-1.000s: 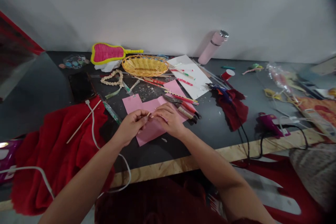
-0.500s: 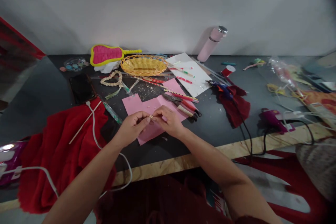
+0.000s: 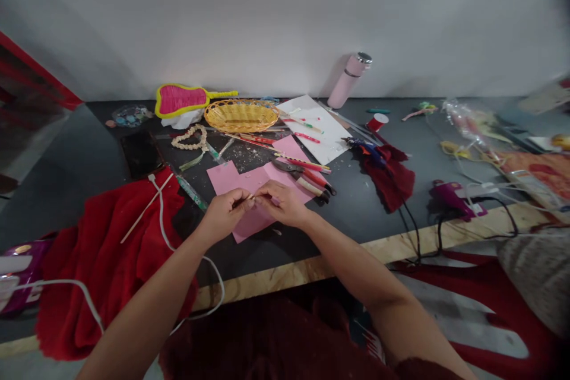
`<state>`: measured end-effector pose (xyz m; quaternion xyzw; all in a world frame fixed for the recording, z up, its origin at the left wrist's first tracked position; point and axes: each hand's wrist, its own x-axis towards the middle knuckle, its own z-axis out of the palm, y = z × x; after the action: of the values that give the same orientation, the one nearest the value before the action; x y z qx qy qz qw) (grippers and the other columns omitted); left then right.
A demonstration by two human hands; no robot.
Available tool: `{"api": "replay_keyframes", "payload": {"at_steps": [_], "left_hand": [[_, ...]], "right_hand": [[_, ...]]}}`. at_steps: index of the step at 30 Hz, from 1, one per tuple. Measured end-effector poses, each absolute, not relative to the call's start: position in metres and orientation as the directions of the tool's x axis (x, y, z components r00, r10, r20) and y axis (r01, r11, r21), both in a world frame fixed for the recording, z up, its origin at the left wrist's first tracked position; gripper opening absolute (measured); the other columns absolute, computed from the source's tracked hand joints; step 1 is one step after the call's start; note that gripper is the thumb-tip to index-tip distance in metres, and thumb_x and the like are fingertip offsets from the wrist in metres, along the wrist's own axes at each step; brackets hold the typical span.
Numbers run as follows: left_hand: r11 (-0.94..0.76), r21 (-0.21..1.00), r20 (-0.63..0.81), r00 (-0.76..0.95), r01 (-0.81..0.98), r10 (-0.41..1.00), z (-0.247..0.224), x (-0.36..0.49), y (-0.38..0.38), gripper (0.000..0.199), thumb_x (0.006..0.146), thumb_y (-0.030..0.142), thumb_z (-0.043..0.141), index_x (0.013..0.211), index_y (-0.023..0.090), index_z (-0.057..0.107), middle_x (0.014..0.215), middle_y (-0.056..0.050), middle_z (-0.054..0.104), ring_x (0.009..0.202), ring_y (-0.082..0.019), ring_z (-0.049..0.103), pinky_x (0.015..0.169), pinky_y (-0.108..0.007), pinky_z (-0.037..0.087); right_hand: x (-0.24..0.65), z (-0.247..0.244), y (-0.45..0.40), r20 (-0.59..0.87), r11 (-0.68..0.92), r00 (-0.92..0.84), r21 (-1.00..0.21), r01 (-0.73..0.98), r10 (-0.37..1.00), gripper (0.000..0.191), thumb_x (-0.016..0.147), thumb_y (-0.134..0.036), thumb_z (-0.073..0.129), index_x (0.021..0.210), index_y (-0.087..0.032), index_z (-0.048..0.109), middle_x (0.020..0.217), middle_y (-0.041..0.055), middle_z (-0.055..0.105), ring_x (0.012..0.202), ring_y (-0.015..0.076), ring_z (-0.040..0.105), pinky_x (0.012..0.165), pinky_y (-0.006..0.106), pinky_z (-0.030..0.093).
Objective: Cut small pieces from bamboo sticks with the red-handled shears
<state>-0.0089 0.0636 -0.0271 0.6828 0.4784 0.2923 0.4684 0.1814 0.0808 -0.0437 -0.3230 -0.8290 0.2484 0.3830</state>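
Over a sheet of pink paper (image 3: 250, 227), my left hand (image 3: 228, 212) and my right hand (image 3: 281, 203) meet fingertip to fingertip. Both are closed in a pinch on a small pale piece (image 3: 252, 196), mostly hidden by the fingers, so its kind is unclear. Close to my right hand lie pliers (image 3: 287, 166) with red and dark handles, resting partly on the pink paper. Some tiny pale bits lie on the paper above my hands.
Behind are a yellow woven basket (image 3: 240, 117), a braided heart (image 3: 189, 138), white paper (image 3: 327, 145) and a pink flask (image 3: 350, 80). Red cloth (image 3: 100, 261) with a white cord lies left, beside a phone (image 3: 141, 154). A glue gun (image 3: 376, 154) rests on dark red cloth at right.
The camera view has shifted slightly, so the table's things sit a little differently. My hands stay together over the pink paper, still pinching the small piece.
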Motion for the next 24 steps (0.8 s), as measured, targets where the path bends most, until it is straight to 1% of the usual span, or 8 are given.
{"api": "replay_keyframes", "payload": {"at_steps": [3, 6, 10, 14, 17, 20, 22, 24], "left_hand": [[-0.014, 0.950, -0.100, 0.351, 0.311, 0.931, -0.027, -0.009, 0.065, 0.028, 0.084, 0.043, 0.052, 0.081, 0.017, 0.061, 0.069, 0.000, 0.060, 0.052, -0.009, 0.045, 0.049, -0.020, 0.035], [0.056, 0.968, -0.135, 0.318, 0.246, 0.938, -0.027, -0.008, 0.066, 0.031, 0.082, 0.046, 0.055, 0.080, 0.016, 0.062, 0.061, 0.001, 0.055, 0.047, -0.008, 0.041, 0.046, -0.020, 0.032], [0.121, 0.976, -0.169, 0.279, 0.182, 0.945, -0.026, -0.009, 0.066, 0.033, 0.080, 0.047, 0.058, 0.081, 0.015, 0.063, 0.054, 0.004, 0.046, 0.045, -0.007, 0.038, 0.045, -0.019, 0.031], [0.176, 0.978, -0.198, 0.242, 0.109, 0.950, -0.029, -0.010, 0.069, 0.033, 0.079, 0.048, 0.060, 0.079, 0.015, 0.061, 0.051, 0.006, 0.040, 0.043, -0.006, 0.035, 0.043, -0.019, 0.027], [0.194, 0.978, -0.207, 0.234, 0.077, 0.950, -0.031, -0.011, 0.071, 0.034, 0.079, 0.048, 0.061, 0.078, 0.015, 0.061, 0.051, 0.006, 0.039, 0.043, -0.006, 0.033, 0.042, -0.019, 0.025], [0.202, 0.977, -0.212, 0.234, 0.068, 0.949, -0.031, -0.011, 0.072, 0.034, 0.080, 0.048, 0.060, 0.079, 0.014, 0.060, 0.051, 0.006, 0.040, 0.043, -0.006, 0.033, 0.043, -0.019, 0.025], [0.196, 0.979, -0.205, 0.240, 0.063, 0.949, -0.030, -0.011, 0.071, 0.034, 0.081, 0.048, 0.058, 0.080, 0.014, 0.060, 0.050, 0.005, 0.040, 0.043, -0.006, 0.033, 0.043, -0.020, 0.025], [0.194, 0.979, -0.202, 0.238, 0.057, 0.950, -0.027, -0.011, 0.071, 0.033, 0.081, 0.047, 0.058, 0.080, 0.014, 0.061, 0.050, 0.005, 0.041, 0.043, -0.006, 0.033, 0.043, -0.019, 0.026]], "right_hand": [[0.199, -0.038, 0.090, 0.518, 0.653, -0.399, -0.585, 0.481, 0.757, 0.017, 0.091, -0.024, 0.046, 0.100, -0.020, 0.060, 0.092, 0.0062, 0.066, 0.088, 0.0181, 0.059, 0.081, 0.034, 0.048], [0.230, -0.031, 0.100, 0.494, 0.463, -0.203, -0.488, 0.740, 0.846, 0.017, 0.091, -0.025, 0.046, 0.093, -0.020, 0.062, 0.089, 0.0070, 0.065, 0.088, 0.0209, 0.058, 0.084, 0.038, 0.046], [0.264, -0.028, 0.101, 0.288, 0.192, -0.111, -0.271, 0.943, 0.951, 0.019, 0.081, -0.039, 0.062, 0.077, -0.020, 0.062, 0.086, 0.0081, 0.061, 0.086, 0.0245, 0.054, 0.080, 0.041, 0.045], [0.269, -0.032, 0.098, 0.170, 0.170, -0.142, -0.166, 0.971, 0.975, 0.018, 0.077, -0.039, 0.067, 0.078, -0.021, 0.063, 0.097, 0.0098, 0.059, 0.093, 0.0262, 0.052, 0.078, 0.041, 0.046], [0.265, -0.034, 0.097, 0.154, 0.254, -0.232, -0.147, 0.956, 0.961, 0.013, 0.078, -0.033, 0.065, 0.079, -0.020, 0.064, 0.103, 0.0111, 0.059, 0.097, 0.0266, 0.052, 0.080, 0.040, 0.046], [0.264, -0.033, 0.098, 0.153, 0.252, -0.228, -0.159, 0.955, 0.962, 0.005, 0.080, -0.024, 0.060, 0.078, -0.020, 0.063, 0.101, 0.0102, 0.062, 0.096, 0.0260, 0.055, 0.078, 0.038, 0.048], [0.263, -0.032, 0.099, 0.183, 0.231, -0.194, -0.210, 0.950, 0.964, 0.007, 0.080, -0.021, 0.056, 0.076, -0.021, 0.062, 0.099, 0.0083, 0.063, 0.093, 0.0239, 0.057, 0.077, 0.036, 0.048], [0.262, -0.031, 0.101, 0.252, 0.220, -0.138, -0.331, 0.918, 0.958, 0.010, 0.082, -0.022, 0.053, 0.075, -0.020, 0.060, 0.102, 0.0078, 0.063, 0.090, 0.0212, 0.059, 0.078, 0.034, 0.048]]}}
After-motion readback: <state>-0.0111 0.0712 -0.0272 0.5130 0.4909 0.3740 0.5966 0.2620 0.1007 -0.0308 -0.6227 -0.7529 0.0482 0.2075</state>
